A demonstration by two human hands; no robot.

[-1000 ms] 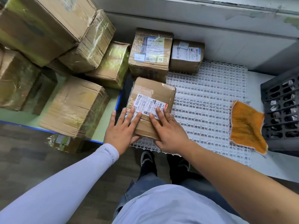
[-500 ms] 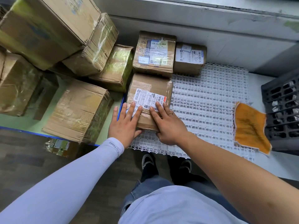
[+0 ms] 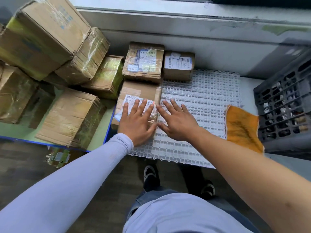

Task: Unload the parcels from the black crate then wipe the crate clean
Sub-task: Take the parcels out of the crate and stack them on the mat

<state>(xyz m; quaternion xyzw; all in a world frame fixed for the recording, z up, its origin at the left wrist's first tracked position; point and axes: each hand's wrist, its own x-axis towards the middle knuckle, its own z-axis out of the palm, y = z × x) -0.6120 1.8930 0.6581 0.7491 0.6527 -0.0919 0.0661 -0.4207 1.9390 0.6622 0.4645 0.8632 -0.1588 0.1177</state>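
Hands spread flat, we note: left hand (image 3: 136,120) on the parcel (image 3: 139,98), right hand (image 3: 176,120) over the white mat (image 3: 205,98).

Pale sleeve cuff (image 3: 121,143): small printed lettering, upside down, not legible. Shipping labels with barcodes on three parcels (image 3: 143,62) (image 3: 178,62) (image 3: 133,102): print too blurred to read. Faint blue print on big carton (image 3: 50,22), unreadable.

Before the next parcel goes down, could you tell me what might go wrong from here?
The parcel under the left hand overhangs the white grid mat at its left edge and might tip. The orange cloth hangs off the table edge and could slide off. The black crate still seems to hold items.
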